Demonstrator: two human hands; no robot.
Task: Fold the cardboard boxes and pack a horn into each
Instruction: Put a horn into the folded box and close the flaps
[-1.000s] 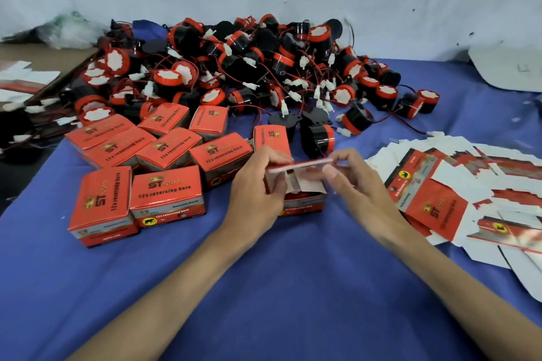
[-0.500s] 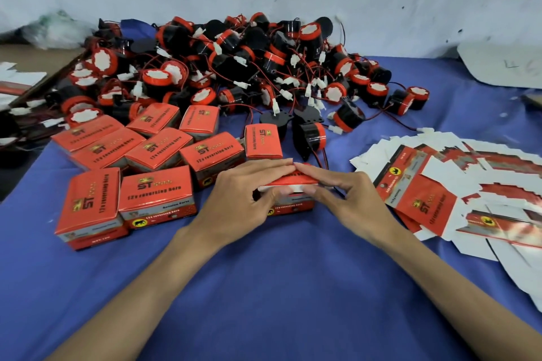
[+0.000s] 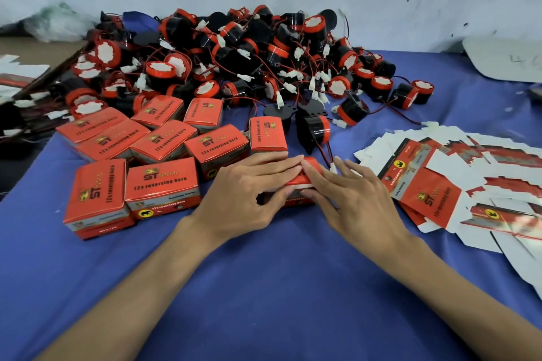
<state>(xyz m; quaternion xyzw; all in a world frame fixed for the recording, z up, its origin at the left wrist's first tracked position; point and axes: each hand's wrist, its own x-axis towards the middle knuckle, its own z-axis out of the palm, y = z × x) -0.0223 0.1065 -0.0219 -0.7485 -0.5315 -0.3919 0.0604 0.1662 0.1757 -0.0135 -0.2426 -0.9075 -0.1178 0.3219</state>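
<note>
Your left hand and right hand meet over 1 small red box on the blue cloth. Both hands lie with fingers straight and flat on its lid, fingertips almost touching, thumbs against its front face. Finished boxes sit just left of your left hand. Flat unfolded blanks fan out to the right of your right hand. 1 loose horn stands just beyond your fingertips, with the big horn pile farther behind it.
</note>
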